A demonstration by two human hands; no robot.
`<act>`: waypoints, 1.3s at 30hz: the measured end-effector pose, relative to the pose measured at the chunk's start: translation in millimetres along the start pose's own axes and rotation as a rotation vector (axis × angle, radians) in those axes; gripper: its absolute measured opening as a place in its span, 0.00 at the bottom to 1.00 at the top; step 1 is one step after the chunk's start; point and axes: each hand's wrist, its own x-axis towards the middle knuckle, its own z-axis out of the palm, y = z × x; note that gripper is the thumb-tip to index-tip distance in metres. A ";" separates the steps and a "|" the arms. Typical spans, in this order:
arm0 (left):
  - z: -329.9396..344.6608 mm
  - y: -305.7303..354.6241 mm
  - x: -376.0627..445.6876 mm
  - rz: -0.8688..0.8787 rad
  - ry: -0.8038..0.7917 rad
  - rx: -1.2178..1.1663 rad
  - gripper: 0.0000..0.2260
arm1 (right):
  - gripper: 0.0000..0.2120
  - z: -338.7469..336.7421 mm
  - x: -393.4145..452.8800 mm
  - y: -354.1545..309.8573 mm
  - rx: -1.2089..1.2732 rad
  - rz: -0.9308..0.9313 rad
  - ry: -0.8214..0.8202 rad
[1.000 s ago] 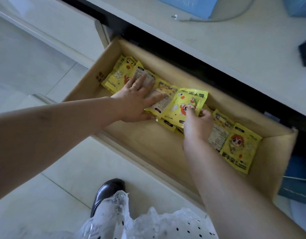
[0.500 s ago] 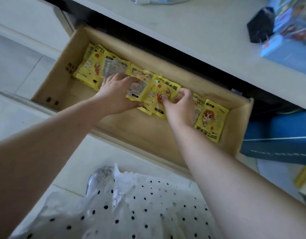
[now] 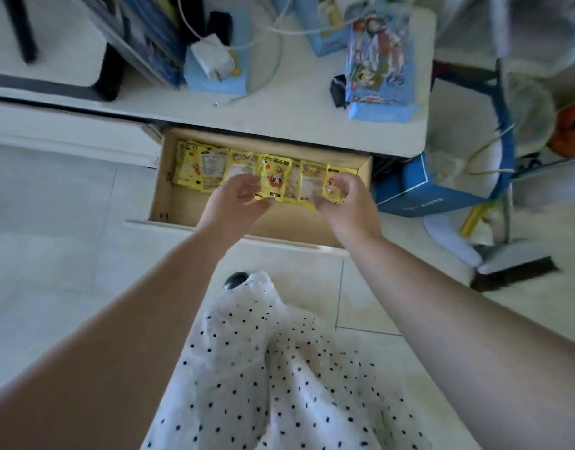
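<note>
Both hands have lifted off the yellow packets (image 3: pixel 211 165) since the earlier frame. Head view: left hand (image 3: pixel 235 203) hovers over the row's middle, fingers loosely curled, gripping nothing. Right hand (image 3: pixel 344 203) hovers over the row's right end, fingers likewise slack and empty; motion blur on both. Packets lie overlapped in one row along the back wall of the open wooden drawer (image 3: pixel 164 193), under the counter (image 3: pixel 279 120). Blue printed box (image 3: pixel 380 76) stands on the counter.

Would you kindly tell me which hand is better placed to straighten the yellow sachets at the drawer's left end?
Probably the left hand: it hovers over the row's middle, nearer those yellow sachets, whereas the right hand is above the opposite end of the drawer.
</note>
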 end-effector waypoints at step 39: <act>-190.3 -268.9 -731.6 -0.460 1.204 -0.972 0.18 | 0.27 170.4 -671.3 -122.2 -0.854 -0.914 -1.253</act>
